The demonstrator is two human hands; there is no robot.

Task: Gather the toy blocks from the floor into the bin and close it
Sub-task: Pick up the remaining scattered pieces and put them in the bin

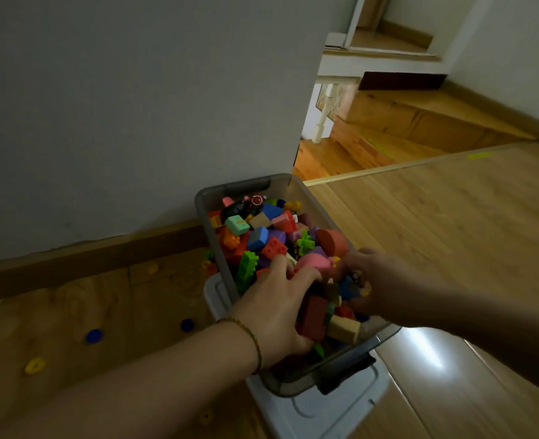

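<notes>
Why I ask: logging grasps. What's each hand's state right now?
Left hand: fingers curled round blocks in the bin.
Right hand: blurred among the blocks; cannot be told.

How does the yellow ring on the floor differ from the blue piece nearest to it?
The yellow ring has an open hole; the blue piece looks solid. The ring lies nearer the camera, the blue piece nearer the bin. Both lie on the floor outside it.

Dim, wide-angle warped view; glare on the floor (433, 350), blurred right hand (376, 280).
</notes>
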